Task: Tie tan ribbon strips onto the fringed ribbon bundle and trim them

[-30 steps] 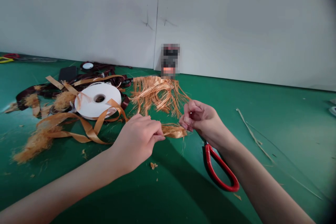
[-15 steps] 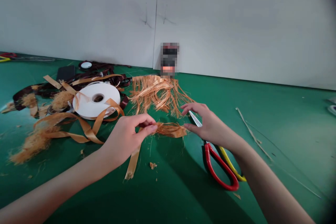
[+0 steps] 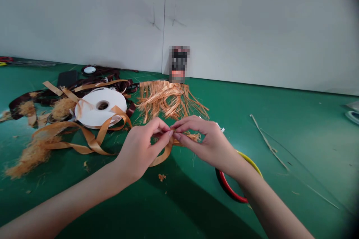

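My left hand (image 3: 143,145) and my right hand (image 3: 207,138) meet fingertip to fingertip above the green table. Both pinch a tan ribbon (image 3: 164,157), which curves down in a loop below the fingers. Frayed strands of it (image 3: 193,137) stick out under my right hand. Scissors with one red and one yellow handle (image 3: 234,194) lie beneath my right hand and wrist, their blades mostly hidden. Just beyond my fingers lies a fringe of tan strands (image 3: 171,99).
To the left lie a white ribbon spool (image 3: 101,106) with loose tan ribbon, frayed tufts (image 3: 28,158) and dark brown ribbon (image 3: 21,99). A small pixelated box (image 3: 179,63) leans against the grey wall (image 3: 252,26). A thin stick or cord (image 3: 269,143) lies right of the scissors.
My right hand has moved left, from the frayed end of the ribbon to my left fingertips, and closed there. The ribbon's hanging tail now curls in a loop.
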`<state>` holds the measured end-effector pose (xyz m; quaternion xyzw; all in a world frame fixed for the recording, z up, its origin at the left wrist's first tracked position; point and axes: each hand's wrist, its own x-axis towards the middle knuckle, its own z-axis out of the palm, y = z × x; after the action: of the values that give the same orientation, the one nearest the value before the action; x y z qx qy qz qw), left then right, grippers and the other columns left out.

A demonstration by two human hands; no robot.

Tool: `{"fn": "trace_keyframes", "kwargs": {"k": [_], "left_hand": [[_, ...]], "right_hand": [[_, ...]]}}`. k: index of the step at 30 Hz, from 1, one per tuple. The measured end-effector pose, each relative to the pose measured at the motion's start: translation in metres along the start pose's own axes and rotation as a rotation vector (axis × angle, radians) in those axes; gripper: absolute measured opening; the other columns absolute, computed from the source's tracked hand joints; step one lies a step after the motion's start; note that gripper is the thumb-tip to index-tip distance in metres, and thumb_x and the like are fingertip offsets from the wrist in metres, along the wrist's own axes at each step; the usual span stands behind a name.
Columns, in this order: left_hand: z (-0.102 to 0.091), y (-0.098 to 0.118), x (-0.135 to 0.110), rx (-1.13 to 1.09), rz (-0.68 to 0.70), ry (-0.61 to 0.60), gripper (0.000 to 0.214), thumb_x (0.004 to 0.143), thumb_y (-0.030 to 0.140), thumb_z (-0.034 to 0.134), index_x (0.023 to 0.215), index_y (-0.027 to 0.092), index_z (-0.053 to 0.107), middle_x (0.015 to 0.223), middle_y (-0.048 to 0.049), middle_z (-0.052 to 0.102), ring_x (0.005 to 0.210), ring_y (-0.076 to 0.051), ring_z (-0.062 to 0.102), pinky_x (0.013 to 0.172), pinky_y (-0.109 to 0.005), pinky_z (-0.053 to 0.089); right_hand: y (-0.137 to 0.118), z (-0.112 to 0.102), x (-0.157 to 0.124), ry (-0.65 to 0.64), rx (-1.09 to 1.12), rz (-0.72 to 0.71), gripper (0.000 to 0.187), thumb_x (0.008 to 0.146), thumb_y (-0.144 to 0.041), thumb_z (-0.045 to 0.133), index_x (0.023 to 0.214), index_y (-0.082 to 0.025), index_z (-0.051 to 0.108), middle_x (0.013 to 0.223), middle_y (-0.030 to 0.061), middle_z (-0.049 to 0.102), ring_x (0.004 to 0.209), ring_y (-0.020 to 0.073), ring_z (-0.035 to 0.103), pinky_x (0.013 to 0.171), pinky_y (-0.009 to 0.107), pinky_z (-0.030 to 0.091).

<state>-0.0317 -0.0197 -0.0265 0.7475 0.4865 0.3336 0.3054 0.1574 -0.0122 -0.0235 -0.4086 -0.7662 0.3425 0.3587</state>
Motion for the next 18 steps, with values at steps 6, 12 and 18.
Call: {"fn": "trace_keyframes", "kwargs": {"k": [6, 12, 18], "left_hand": [[0.010, 0.000, -0.003, 0.118, 0.126, 0.220, 0.013, 0.085, 0.019, 0.059, 0.072, 0.019, 0.056, 0.064, 0.0012, 0.070, 0.059, -0.013, 0.068, 0.057, -0.022, 0.047], [0.013, 0.008, 0.002, -0.228, -0.147, 0.196, 0.021, 0.087, 0.026, 0.060, 0.068, 0.019, 0.054, 0.057, 0.0055, 0.061, 0.052, -0.008, 0.059, 0.053, -0.018, 0.043], [0.009, 0.013, 0.010, -0.553, -0.329, 0.043, 0.023, 0.088, 0.036, 0.060, 0.073, 0.019, 0.058, 0.065, 0.0049, 0.057, 0.063, -0.010, 0.054, 0.062, -0.020, 0.043]], "right_hand": [[-0.002, 0.012, -0.004, 0.086, -0.006, 0.004, 0.012, 0.085, -0.013, 0.058, 0.076, -0.019, 0.062, 0.083, 0.0036, 0.069, 0.083, 0.0161, 0.062, 0.078, 0.032, 0.048], [-0.007, 0.021, -0.012, 0.173, 0.064, 0.060, 0.012, 0.085, -0.013, 0.058, 0.075, -0.018, 0.062, 0.079, 0.0028, 0.066, 0.079, 0.0154, 0.058, 0.075, 0.031, 0.046], [-0.002, 0.017, -0.013, 0.227, 0.242, 0.139, 0.010, 0.089, -0.024, 0.059, 0.081, -0.019, 0.064, 0.084, 0.0009, 0.067, 0.079, 0.0125, 0.063, 0.072, 0.026, 0.051]]}}
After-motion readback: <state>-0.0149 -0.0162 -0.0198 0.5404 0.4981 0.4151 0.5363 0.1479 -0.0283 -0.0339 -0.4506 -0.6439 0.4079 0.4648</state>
